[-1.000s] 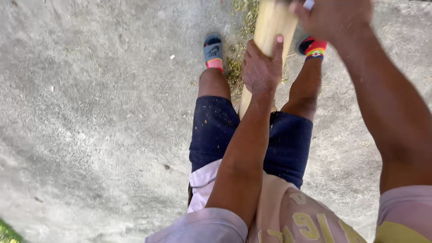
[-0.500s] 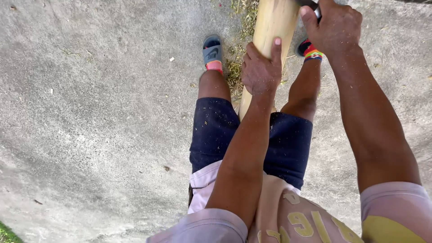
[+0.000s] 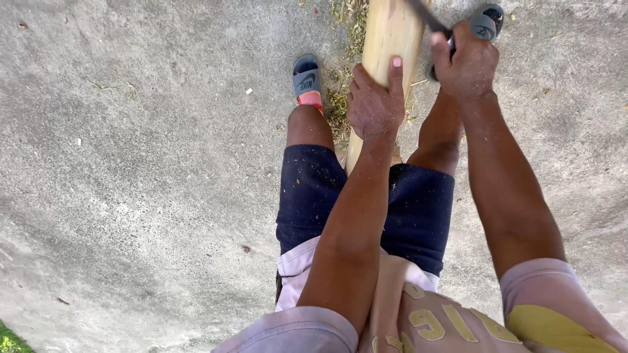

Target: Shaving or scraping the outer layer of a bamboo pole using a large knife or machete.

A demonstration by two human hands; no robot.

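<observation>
Right hand lowered, fist on dark tool, maybe blade; left hand grips pale pole.

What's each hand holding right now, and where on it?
The left hand grips the pale wooden pole around its shaft. The right hand is closed on the handle of a dark blade tool.

1. A pale, smooth wooden pole stands in the upper middle of the frame, running from the top edge down between the person's knees, leaning slightly to the left toward its lower end.
2. A dark blade slants across the upper right of the pole, its handle hidden in a closed fist.
</observation>
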